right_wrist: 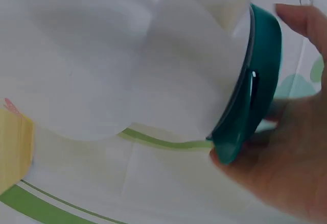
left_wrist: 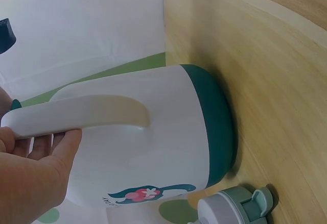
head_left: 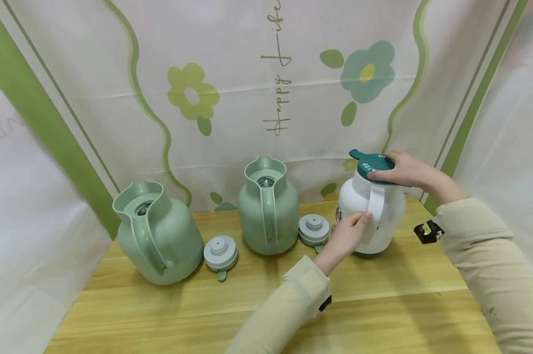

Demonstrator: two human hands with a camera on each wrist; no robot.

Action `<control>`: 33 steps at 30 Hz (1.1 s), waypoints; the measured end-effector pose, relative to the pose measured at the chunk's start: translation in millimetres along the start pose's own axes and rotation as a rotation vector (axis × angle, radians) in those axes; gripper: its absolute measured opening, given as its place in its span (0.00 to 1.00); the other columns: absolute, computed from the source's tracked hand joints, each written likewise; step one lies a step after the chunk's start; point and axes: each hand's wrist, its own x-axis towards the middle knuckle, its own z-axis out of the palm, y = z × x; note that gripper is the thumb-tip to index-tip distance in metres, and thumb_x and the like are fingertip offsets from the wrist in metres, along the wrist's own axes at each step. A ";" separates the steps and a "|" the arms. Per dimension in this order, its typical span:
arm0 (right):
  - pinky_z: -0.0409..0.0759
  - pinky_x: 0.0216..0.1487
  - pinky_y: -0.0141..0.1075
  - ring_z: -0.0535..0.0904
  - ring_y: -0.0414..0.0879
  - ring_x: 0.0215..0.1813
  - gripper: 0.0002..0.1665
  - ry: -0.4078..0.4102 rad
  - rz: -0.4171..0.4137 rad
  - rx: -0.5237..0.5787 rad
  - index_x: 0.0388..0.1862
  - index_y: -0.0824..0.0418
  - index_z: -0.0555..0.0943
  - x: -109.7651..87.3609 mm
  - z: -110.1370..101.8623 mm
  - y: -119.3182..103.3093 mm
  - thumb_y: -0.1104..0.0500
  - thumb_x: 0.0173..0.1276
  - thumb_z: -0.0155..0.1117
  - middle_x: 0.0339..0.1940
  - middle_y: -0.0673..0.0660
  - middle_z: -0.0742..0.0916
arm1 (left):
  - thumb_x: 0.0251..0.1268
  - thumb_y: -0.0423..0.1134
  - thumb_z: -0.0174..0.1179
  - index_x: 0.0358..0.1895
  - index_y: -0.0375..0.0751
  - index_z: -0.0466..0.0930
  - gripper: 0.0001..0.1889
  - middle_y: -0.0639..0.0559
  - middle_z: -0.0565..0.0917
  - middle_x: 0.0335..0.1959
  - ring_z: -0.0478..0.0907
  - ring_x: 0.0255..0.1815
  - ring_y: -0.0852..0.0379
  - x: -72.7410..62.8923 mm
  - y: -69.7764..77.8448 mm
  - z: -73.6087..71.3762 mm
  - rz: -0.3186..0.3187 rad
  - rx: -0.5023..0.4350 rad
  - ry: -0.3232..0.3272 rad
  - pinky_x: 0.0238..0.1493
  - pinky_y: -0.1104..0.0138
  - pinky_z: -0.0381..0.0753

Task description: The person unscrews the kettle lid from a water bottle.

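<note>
A white thermos jug (head_left: 392, 211) with a dark green base stands upright at the right of the table. My left hand (head_left: 347, 235) holds its white handle (left_wrist: 87, 113), fingers behind it in the left wrist view. On top sits a dark green lid (head_left: 377, 164) with a lever tab. My right hand (head_left: 408, 169) grips this lid by its rim, thumb on one side and fingers on the other. In the right wrist view the lid (right_wrist: 265, 66) is at the jug's mouth; whether it is seated tightly cannot be seen.
Two pale green jugs, one at left (head_left: 178, 241) and one in the middle (head_left: 248, 206), stand lidless. Beside them two grey lids, one nearer (head_left: 220, 253) and one farther right (head_left: 314, 229), lie upside down on the wooden table (head_left: 182, 319). A flowered curtain (head_left: 248, 59) hangs behind.
</note>
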 end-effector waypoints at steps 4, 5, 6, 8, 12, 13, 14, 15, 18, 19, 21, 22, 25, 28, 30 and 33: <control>0.67 0.51 0.61 0.58 0.74 0.56 0.65 0.092 0.119 -0.071 0.69 0.83 0.52 -2.4 8.2 -9.6 0.26 0.61 0.51 0.60 0.86 0.62 | 0.72 0.58 0.44 0.44 0.48 0.83 0.22 0.55 0.84 0.48 0.77 0.47 0.65 -0.5 -0.4 0.0 0.005 -0.004 -0.004 0.49 0.71 0.76; 0.66 0.50 0.60 0.57 0.73 0.55 0.66 0.114 0.140 -0.093 0.68 0.83 0.53 -3.1 9.9 -11.7 0.24 0.60 0.51 0.58 0.86 0.63 | 0.72 0.58 0.44 0.46 0.49 0.83 0.22 0.56 0.84 0.49 0.77 0.48 0.65 -0.6 -0.4 0.0 0.003 -0.002 -0.004 0.50 0.71 0.76; 0.65 0.50 0.61 0.55 0.73 0.55 0.68 0.126 0.155 -0.106 0.67 0.84 0.53 -3.8 11.1 -13.7 0.24 0.59 0.51 0.58 0.86 0.62 | 0.72 0.58 0.44 0.47 0.49 0.83 0.22 0.56 0.84 0.50 0.77 0.48 0.65 -0.6 -0.5 -0.1 0.001 -0.004 -0.006 0.50 0.70 0.76; 0.63 0.51 0.60 0.55 0.73 0.55 0.65 0.143 0.161 -0.122 0.64 0.85 0.56 -4.8 12.7 -16.3 0.25 0.59 0.53 0.56 0.86 0.63 | 0.72 0.58 0.44 0.49 0.49 0.83 0.22 0.56 0.84 0.51 0.78 0.50 0.65 -0.6 -0.3 -0.4 -0.001 -0.013 -0.013 0.52 0.70 0.77; 0.61 0.51 0.60 0.57 0.73 0.54 0.57 0.142 0.127 -0.132 0.60 0.84 0.61 -5.0 10.7 -16.8 0.30 0.61 0.56 0.53 0.84 0.67 | 0.73 0.58 0.44 0.53 0.50 0.82 0.23 0.57 0.83 0.54 0.77 0.53 0.64 -1.0 -0.1 -1.2 -0.016 -0.047 -0.040 0.55 0.69 0.77; 0.62 0.51 0.59 0.59 0.73 0.53 0.55 0.136 0.111 -0.137 0.59 0.83 0.62 -4.6 9.4 -15.8 0.32 0.62 0.56 0.53 0.83 0.69 | 0.73 0.58 0.44 0.54 0.50 0.82 0.23 0.57 0.83 0.55 0.77 0.55 0.64 -1.1 0.1 -1.5 -0.020 -0.056 -0.047 0.56 0.68 0.76; 0.63 0.52 0.60 0.60 0.73 0.53 0.54 0.126 0.095 -0.139 0.60 0.83 0.63 -4.1 7.5 -14.8 0.33 0.63 0.56 0.53 0.83 0.69 | 0.73 0.58 0.44 0.55 0.50 0.81 0.23 0.57 0.83 0.55 0.77 0.56 0.63 -1.1 0.2 -2.1 -0.023 -0.063 -0.054 0.57 0.68 0.76; 0.64 0.53 0.60 0.61 0.73 0.54 0.53 0.113 0.080 -0.141 0.61 0.82 0.62 -3.6 5.6 -13.7 0.35 0.63 0.57 0.54 0.83 0.70 | 0.73 0.58 0.44 0.56 0.50 0.81 0.23 0.57 0.82 0.56 0.77 0.56 0.63 -1.0 0.2 -2.6 -0.027 -0.068 -0.060 0.58 0.67 0.76; 0.68 0.54 0.63 0.64 0.73 0.57 0.51 0.070 0.034 -0.139 0.66 0.82 0.59 -2.0 0.0 -9.5 0.39 0.65 0.57 0.59 0.83 0.69 | 0.73 0.57 0.44 0.57 0.50 0.80 0.23 0.56 0.82 0.57 0.77 0.57 0.61 -0.9 0.4 -4.2 -0.037 -0.083 -0.073 0.59 0.66 0.76; 0.69 0.53 0.63 0.64 0.73 0.57 0.51 0.053 0.019 -0.127 0.67 0.82 0.58 -1.5 -1.5 -8.1 0.40 0.65 0.57 0.60 0.83 0.69 | 0.73 0.57 0.44 0.57 0.50 0.80 0.23 0.56 0.82 0.57 0.77 0.58 0.61 -0.8 0.4 -4.6 -0.037 -0.085 -0.075 0.59 0.66 0.76; 0.70 0.54 0.63 0.66 0.72 0.58 0.50 0.018 -0.012 -0.084 0.68 0.82 0.55 -0.9 -3.4 -5.8 0.45 0.66 0.57 0.61 0.83 0.68 | 0.73 0.57 0.44 0.57 0.50 0.80 0.23 0.57 0.82 0.57 0.77 0.57 0.61 -0.5 0.3 -4.8 -0.039 -0.085 -0.077 0.59 0.66 0.76; 0.71 0.54 0.62 0.67 0.72 0.58 0.49 0.001 -0.029 -0.066 0.69 0.82 0.54 -0.7 -3.7 -4.9 0.47 0.66 0.57 0.62 0.82 0.68 | 0.73 0.57 0.45 0.56 0.50 0.81 0.23 0.57 0.82 0.57 0.77 0.57 0.62 -0.4 0.2 -4.8 -0.037 -0.086 -0.075 0.59 0.66 0.76; 0.69 0.56 0.65 0.64 0.73 0.60 0.49 -0.056 -0.049 -0.021 0.70 0.82 0.48 -1.2 -2.4 -4.2 0.50 0.67 0.55 0.66 0.84 0.61 | 0.73 0.57 0.45 0.56 0.50 0.81 0.22 0.56 0.82 0.57 0.76 0.57 0.62 0.0 -0.3 -4.0 -0.028 -0.083 -0.070 0.59 0.67 0.76; 0.66 0.57 0.67 0.58 0.77 0.61 0.53 -0.036 -0.015 -0.051 0.70 0.83 0.45 -1.3 1.7 -7.5 0.45 0.67 0.54 0.67 0.86 0.55 | 0.73 0.56 0.45 0.55 0.49 0.81 0.22 0.56 0.82 0.56 0.76 0.57 0.63 0.3 -1.0 -3.6 -0.022 -0.086 -0.065 0.58 0.67 0.76; 0.65 0.57 0.68 0.55 0.78 0.61 0.58 0.017 0.039 -0.083 0.70 0.83 0.46 -1.1 5.0 -11.4 0.39 0.66 0.55 0.65 0.88 0.54 | 0.73 0.56 0.45 0.55 0.49 0.82 0.22 0.57 0.82 0.56 0.77 0.56 0.63 0.3 -1.3 -3.6 -0.020 -0.083 -0.065 0.58 0.67 0.76; 0.65 0.54 0.65 0.53 0.78 0.59 0.62 0.114 0.118 -0.112 0.67 0.84 0.51 -1.3 10.3 -16.8 0.32 0.61 0.57 0.61 0.89 0.57 | 0.73 0.57 0.44 0.55 0.49 0.81 0.23 0.57 0.82 0.56 0.77 0.56 0.63 0.0 -1.3 -3.7 -0.020 -0.082 -0.065 0.58 0.67 0.76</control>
